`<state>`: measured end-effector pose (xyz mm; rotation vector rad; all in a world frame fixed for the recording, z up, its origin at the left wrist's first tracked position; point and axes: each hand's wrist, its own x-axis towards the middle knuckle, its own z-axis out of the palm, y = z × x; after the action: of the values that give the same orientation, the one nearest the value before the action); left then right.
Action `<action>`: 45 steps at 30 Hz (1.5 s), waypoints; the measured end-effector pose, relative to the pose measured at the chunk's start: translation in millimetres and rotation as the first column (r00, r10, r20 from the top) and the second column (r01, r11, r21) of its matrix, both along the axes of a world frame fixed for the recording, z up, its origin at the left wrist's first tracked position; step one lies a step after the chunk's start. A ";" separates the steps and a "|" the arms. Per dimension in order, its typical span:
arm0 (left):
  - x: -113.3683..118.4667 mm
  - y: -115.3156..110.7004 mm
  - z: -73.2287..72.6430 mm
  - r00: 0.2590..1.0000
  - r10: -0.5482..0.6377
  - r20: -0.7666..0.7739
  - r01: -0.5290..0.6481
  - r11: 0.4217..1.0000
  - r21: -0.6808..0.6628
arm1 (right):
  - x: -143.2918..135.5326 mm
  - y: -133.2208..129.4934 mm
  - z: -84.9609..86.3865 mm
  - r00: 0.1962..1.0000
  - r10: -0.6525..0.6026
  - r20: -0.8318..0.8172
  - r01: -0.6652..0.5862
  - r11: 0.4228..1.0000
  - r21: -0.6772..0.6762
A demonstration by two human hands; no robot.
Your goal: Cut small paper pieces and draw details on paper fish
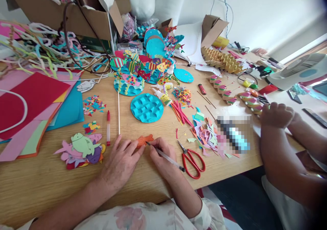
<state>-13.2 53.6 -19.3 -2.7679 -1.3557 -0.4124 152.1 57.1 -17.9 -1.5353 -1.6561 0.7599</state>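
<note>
A small orange paper fish (pixel 144 141) lies flat on the wooden table. My left hand (pixel 124 160) rests on the table with its fingers spread, the fingertips at the left end of the fish. In my right hand (pixel 163 157) is a pen (pixel 170 160), its tip touching the tail side of the fish. Red-handled scissors (pixel 193 162) lie just right of my right hand. Beyond the fish sits a round blue disc (pixel 146 108) with raised paper scales. A pile of cut paper fish (pixel 83 148) is to the left of my left hand.
Coloured paper sheets (pixel 33 107) lie at the left. Paper scraps (pixel 206 134) and glue bottles (pixel 163 96) are beyond my hands. Decorated fish pieces (pixel 143 65) and a cardboard box (pixel 51 17) stand at the back. Another person's arms (pixel 278 145) rest at the right.
</note>
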 end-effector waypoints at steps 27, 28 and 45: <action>2.1 1.6 0.5 0.998 -0.021 0.057 0.019 0.999 0.031 | 1.8 1.0 -0.4 1.000 -0.012 0.010 0.012 1.000 -0.025; 2.2 1.6 0.5 0.998 -0.022 0.061 0.019 0.999 0.035 | 1.7 1.1 -0.3 1.000 -0.012 0.012 0.012 1.000 -0.021; 2.5 0.5 0.4 0.998 -0.011 0.054 0.009 0.999 0.032 | 1.8 1.8 -0.6 0.997 -0.032 0.065 0.033 0.999 -0.010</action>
<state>-10.7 54.2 -18.9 -2.7585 -1.3344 -0.5085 153.8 58.8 -18.5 -1.6064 -1.6718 0.7106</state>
